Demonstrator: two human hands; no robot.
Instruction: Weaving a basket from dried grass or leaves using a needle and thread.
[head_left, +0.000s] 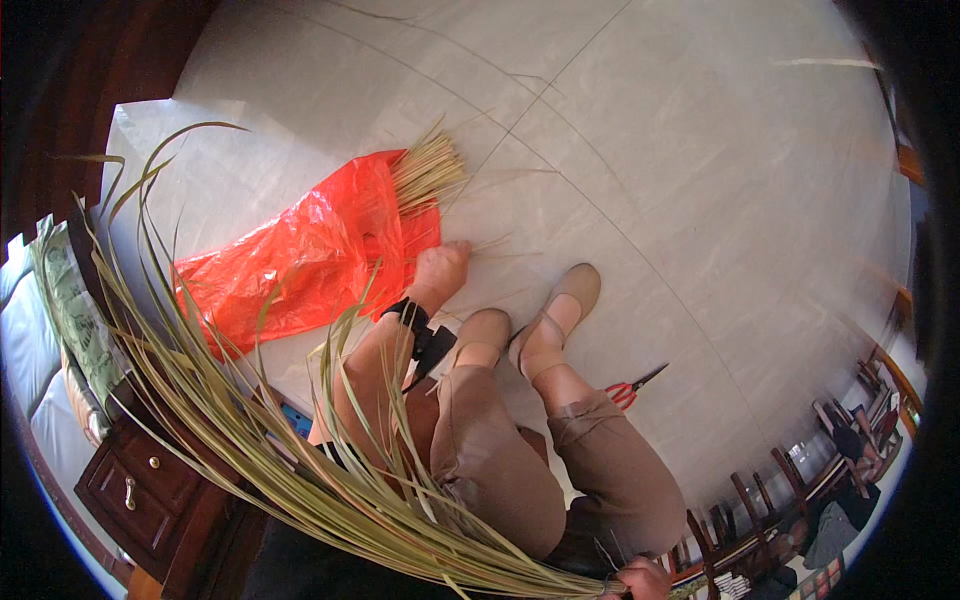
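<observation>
A bundle of long green-yellow leaf strips (315, 495) sweeps from the lower right to the upper left, across my left side. My right hand (646, 577) grips its gathered end at the bottom of the view, partly cut off by the edge. Down near the floor, my left hand (444, 266) is curled beside a red plastic bag (315, 247), with thin dry stalks (506, 251) sticking out past its fingers. The bag is wrapped around a second bundle of dry stalks (431, 172), whose trimmed ends show at its open mouth.
Scissors with red handles (622, 393) lie on the tiled floor (712, 187), right of my legs. My feet in tan shoes (577, 289) are close to the bag. Left is a dark wooden drawer cabinet (139, 480); wooden furniture (772, 517) lines the right. A blue object (297, 420) shows behind the leaves.
</observation>
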